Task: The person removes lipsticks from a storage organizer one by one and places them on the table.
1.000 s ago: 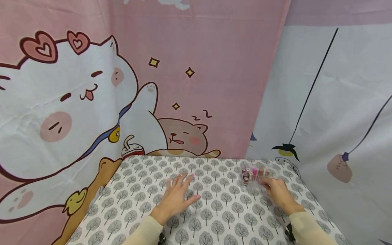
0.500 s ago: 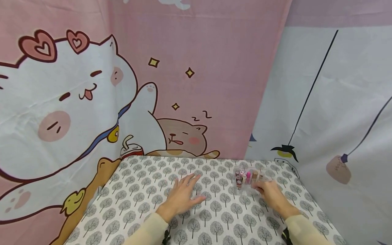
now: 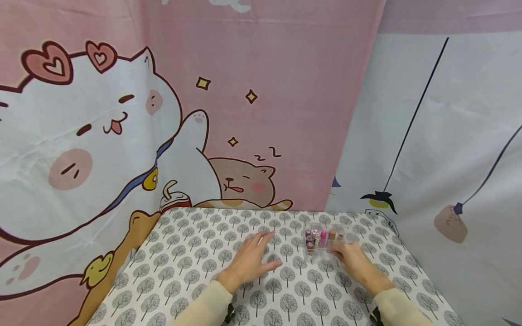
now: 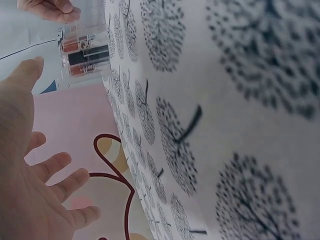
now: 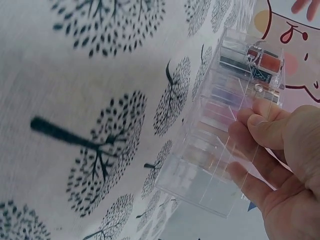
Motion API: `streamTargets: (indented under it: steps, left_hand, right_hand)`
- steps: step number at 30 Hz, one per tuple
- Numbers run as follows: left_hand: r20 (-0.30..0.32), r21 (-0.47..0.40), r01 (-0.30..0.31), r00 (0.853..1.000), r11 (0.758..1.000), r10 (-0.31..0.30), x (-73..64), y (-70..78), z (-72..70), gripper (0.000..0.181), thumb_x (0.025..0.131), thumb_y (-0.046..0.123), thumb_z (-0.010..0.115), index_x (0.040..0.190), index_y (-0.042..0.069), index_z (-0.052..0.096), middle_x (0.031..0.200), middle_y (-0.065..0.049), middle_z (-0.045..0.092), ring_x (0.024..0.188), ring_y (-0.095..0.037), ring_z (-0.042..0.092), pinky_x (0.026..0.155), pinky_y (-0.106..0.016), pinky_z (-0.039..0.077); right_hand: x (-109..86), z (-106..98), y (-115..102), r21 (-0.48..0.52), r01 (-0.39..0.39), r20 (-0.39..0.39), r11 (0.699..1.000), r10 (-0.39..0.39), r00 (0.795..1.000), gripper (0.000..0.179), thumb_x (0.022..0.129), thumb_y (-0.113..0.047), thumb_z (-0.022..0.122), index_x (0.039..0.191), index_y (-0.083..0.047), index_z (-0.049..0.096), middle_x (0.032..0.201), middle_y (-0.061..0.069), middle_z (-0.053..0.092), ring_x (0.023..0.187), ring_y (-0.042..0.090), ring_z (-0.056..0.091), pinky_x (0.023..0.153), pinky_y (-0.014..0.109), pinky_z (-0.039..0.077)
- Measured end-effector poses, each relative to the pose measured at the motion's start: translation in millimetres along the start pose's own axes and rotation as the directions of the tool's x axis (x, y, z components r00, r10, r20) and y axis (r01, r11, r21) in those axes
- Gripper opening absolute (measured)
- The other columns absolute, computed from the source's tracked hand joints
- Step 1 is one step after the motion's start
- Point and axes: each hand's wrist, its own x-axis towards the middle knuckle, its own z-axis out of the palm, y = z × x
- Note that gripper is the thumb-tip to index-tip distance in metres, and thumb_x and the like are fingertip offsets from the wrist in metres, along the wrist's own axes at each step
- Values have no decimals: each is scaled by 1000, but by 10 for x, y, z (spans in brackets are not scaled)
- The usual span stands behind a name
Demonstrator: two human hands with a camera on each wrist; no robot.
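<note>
"Left hand (image 3: 248, 262) first; how does it look?"

"Spread, fingers apart and thumb held out; it hovers over the tree-print tabletop (image 3: 195, 283), lower centre of the head view, with a pale sleeve (image 3: 205, 308) behind it."

"And the right hand (image 3: 351, 259)?"

"Lower right of the frame; thumb and fingers pinch the near wall of the clear box (image 5: 182, 182)."

"Where is that box, and what does it hold?"

"Right of centre, towards the tabletop's far edge; small tubes fill its compartments: dark tubes (image 3: 309, 241) at its left, then a bright pink tube (image 3: 323, 236), then a brown tube (image 3: 332, 234); whether its base rests flat, I cannot tell."

"Beyond that?"

"Pink backdrop (image 3: 293, 99) across the upper middle; a printed white cat (image 3: 103, 99) fills the left, a sleeping brown animal (image 3: 244, 183) lies at centre; pale cloth (image 3: 481, 113) hangs at the right."
</note>
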Motion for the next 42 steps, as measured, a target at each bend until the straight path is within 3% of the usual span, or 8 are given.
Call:
streamTargets:
  steps: [6, 13, 25, 31, 42]
  left_hand:
    - [6, -12, -14, 1000, 1000, 14, 92, 103, 66, 97, 108, 69, 74, 185, 28, 31, 184, -11, 47, 163, -38, 57, 142, -70, 40]
    - [4, -14, -20, 1000, 1000, 20, 173, 173, 158, 100, 106, 70, 75, 186, 29, 29, 184, -12, 47, 161, -39, 59, 134, -67, 52]
    - [8, -66, -25, 1000, 997, 25, 282, 304, 234, 102, 106, 63, 80, 186, 28, 28, 184, -15, 46, 147, -38, 70, 125, -62, 62]
    - [12, -81, -11, 1000, 997, 12, 295, 298, 273, 101, 106, 60, 82, 185, 26, 29, 184, -15, 46, 151, -39, 67, 125, -63, 61]
    - [22, -67, -18, 1000, 998, 20, 282, 226, 212, 105, 103, 59, 85, 185, 28, 29, 182, -10, 49, 147, -32, 69, 123, -56, 64]
  right_hand:
    - [-21, 39, -83, 19, 9, 2, 1000, -9, 1000, 24, 96, 12, 82, 110, -6, 90, 104, 15, 90, 88, 27, 88, 78, 29, 75]
    - [-30, 92, -162, 9, 96, -58, 995, -95, 994, 26, 93, 15, 84, 108, -6, 90, 102, 13, 90, 86, 26, 88, 78, 29, 75]
    - [-35, 137, -334, 9, 153, -51, 988, -152, 987, 28, 93, 14, 83, 106, -9, 90, 96, 9, 90, 81, 21, 87, 75, 28, 74]
    - [-45, 163, -463, 46, 152, -27, 987, -151, 988, 29, 93, 15, 83, 110, -8, 90, 103, 11, 91, 88, 25, 88, 80, 30, 75]
    - [-22, 229, -641, 48, 240, -45, 970, -238, 970, 36, 86, 20, 83, 108, -8, 89, 102, 11, 91, 87, 24, 89, 79, 27, 75]
